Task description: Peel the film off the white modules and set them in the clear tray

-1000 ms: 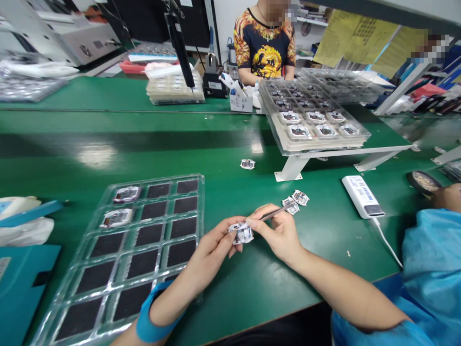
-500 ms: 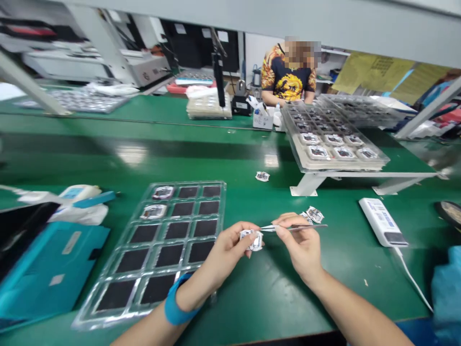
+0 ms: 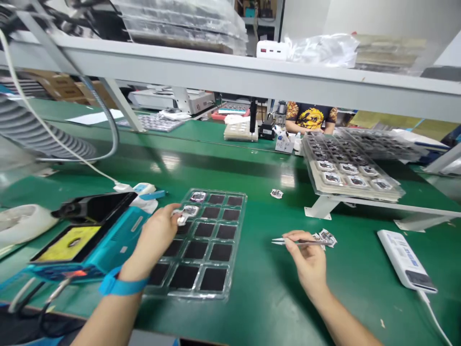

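My left hand (image 3: 158,234) reaches over the left edge of a clear compartment tray (image 3: 236,250) and pinches a small white part (image 3: 179,219) above its left column. Two similar parts (image 3: 194,203) lie in the tray's two far-left compartments; the other compartments show black bottoms. My right hand (image 3: 308,257) rests on the green table to the right of the tray, closed on thin metal tweezers (image 3: 288,241) that point left. Two loose parts (image 3: 326,237) lie just beyond that hand.
A teal device (image 3: 82,238) with a yellow pad sits left of the tray. A raised stand holds stacked trays of parts (image 3: 351,175) at the right. A white power bank (image 3: 406,259) with cable lies far right. One loose part (image 3: 276,193) lies mid-table. A person sits opposite.
My left hand carried the small part left, from beside the tweezers to over the tray's left column. The right hand stayed with the tweezers. The camera tilted up and turned left.
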`<action>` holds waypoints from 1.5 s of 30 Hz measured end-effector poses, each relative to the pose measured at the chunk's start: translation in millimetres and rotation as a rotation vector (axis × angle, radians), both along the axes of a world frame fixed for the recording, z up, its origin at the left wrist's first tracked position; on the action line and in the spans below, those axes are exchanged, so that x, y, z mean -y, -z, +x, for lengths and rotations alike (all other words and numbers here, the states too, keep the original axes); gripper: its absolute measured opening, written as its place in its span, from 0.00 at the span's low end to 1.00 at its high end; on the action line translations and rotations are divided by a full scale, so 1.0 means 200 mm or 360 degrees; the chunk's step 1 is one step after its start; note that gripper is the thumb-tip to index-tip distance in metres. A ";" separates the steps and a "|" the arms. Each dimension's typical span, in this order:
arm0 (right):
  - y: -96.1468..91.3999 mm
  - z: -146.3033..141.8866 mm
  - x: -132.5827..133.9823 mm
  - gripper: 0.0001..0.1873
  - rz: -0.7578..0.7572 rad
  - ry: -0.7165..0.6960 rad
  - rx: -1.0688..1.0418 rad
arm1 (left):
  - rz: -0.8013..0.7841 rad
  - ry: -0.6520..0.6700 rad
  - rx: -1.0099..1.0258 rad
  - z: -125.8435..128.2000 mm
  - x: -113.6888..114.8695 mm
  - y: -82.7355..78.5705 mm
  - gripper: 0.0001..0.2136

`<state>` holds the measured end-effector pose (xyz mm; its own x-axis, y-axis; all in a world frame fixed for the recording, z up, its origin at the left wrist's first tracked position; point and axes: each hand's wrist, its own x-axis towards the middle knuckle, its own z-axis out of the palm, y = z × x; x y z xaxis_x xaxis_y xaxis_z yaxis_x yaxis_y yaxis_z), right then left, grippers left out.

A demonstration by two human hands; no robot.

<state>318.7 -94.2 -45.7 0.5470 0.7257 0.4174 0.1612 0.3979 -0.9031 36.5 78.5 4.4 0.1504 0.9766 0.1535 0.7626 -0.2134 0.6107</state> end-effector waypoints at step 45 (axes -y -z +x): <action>-0.10 0.01 0.02 0.03 0.0077 0.0076 0.0006 | -0.1061 0.1229 0.0849 0.74 0.29 0.13 0.18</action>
